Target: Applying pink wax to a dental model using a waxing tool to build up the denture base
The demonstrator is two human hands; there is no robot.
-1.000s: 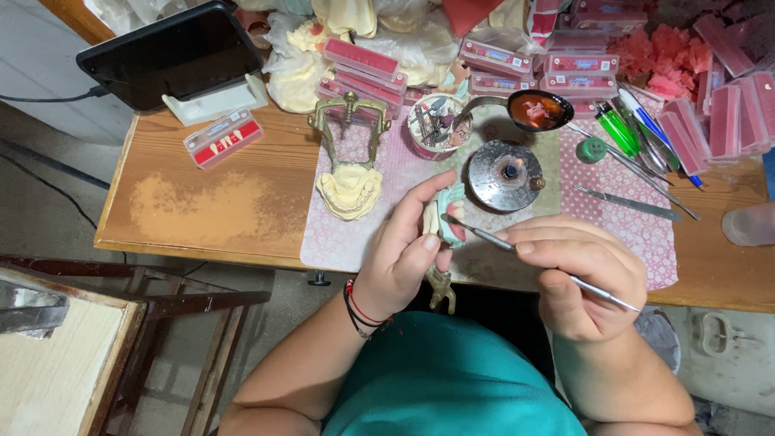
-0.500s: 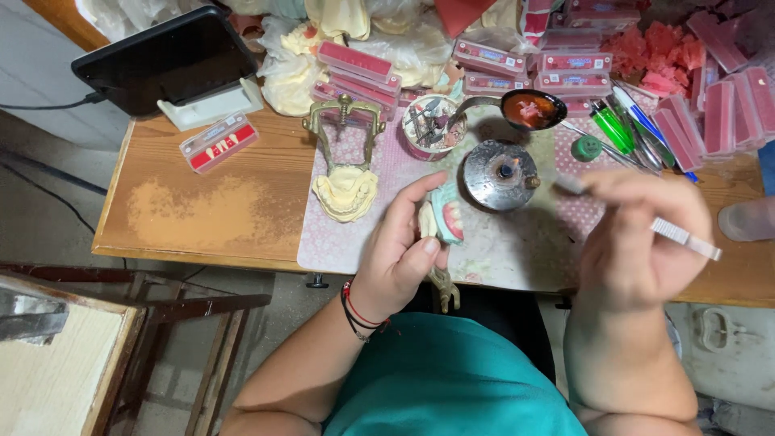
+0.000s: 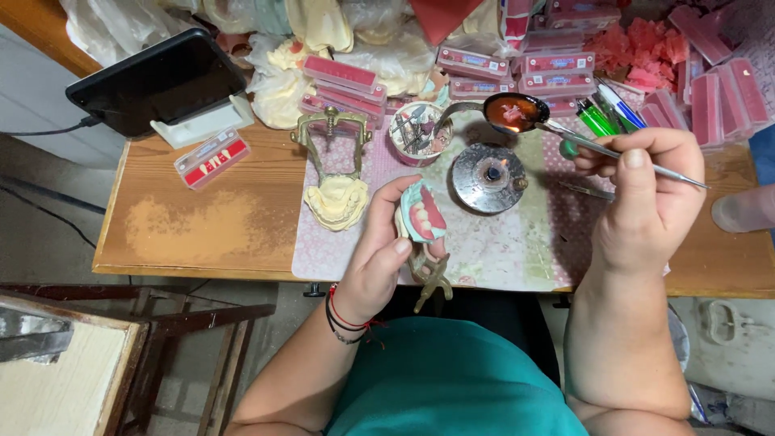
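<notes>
The left hand (image 3: 379,266) wraps its fingers around a set of false teeth (image 3: 421,220) over the mat's near edge. The right hand (image 3: 646,194) pinches a thin metal tool (image 3: 622,156). Its tip is at a spoon (image 3: 510,111) holding orange wax. A small cup (image 3: 416,133) holds more tools.

A single camera sits on the person's head, looking steeply down and forward over their lap at the wooden table (image 3: 202,234). It hangs close above the table's near edge; cluttered far edge reaches the frame's top.
</notes>
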